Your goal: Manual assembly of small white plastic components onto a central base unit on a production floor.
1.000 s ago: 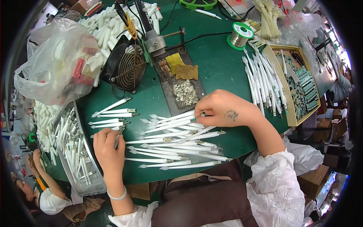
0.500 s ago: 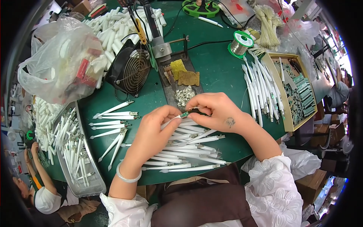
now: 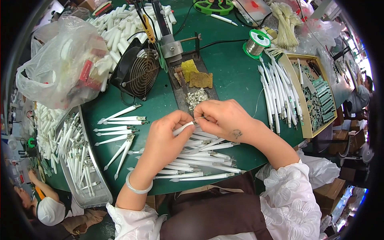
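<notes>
My left hand (image 3: 164,136) is closed around a white plastic stick (image 3: 184,128), whose end points toward my other hand. My right hand (image 3: 224,119) is pinched at that end, with a thin wire (image 3: 201,117) showing at its fingertips. The fingers hide the tip of the stick and the small circuit board there. Below both hands lies a heap of white pointed sticks (image 3: 192,163) with bare board ends. Several similar sticks (image 3: 116,131) are spread to the left of my left hand.
Beyond my hands, a soldering stand (image 3: 176,86) carries sponges (image 3: 201,79) and metal scraps (image 3: 197,97). A black fan (image 3: 140,74) stands left of it. At right are a solder spool (image 3: 256,43), a stick bundle (image 3: 280,94) and a board box (image 3: 306,120). A metal tray (image 3: 98,176) sits left.
My right hand has moved slightly left, and its fingers have closed in on the stick's end. The green circuit board seen there before is now covered.
</notes>
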A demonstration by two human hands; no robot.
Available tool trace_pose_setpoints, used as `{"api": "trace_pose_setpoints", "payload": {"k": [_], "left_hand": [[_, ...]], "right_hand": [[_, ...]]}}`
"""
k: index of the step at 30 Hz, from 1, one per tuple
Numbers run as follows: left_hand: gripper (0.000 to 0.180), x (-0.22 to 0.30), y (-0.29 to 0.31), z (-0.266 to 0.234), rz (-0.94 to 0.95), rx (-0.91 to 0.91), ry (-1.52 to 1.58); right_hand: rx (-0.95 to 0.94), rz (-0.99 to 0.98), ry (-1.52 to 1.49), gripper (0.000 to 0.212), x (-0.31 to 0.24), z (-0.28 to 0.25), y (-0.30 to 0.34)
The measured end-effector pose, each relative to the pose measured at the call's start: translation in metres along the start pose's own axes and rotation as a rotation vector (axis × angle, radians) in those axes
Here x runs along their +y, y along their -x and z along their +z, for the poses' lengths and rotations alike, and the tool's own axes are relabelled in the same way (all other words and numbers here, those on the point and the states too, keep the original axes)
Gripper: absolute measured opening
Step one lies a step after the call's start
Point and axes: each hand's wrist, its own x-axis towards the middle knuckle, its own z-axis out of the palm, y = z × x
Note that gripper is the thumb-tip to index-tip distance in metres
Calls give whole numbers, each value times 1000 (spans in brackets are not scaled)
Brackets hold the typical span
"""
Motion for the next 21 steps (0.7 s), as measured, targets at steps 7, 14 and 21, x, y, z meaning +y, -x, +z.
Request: {"api": "trace_pose_setpoints", "payload": {"k": [7,14,21], "left_hand": [[5,-13,-4,3,-221,28,374],[6,-11,-4,6,-215,60,447],[5,-12,-4,7,-212,64,443]], "right_hand": [[75,6,-48,11,-3,1,0],[159,-210,146,13,3,7,-2],[151,-232,272,15,6,13,-3]]}}
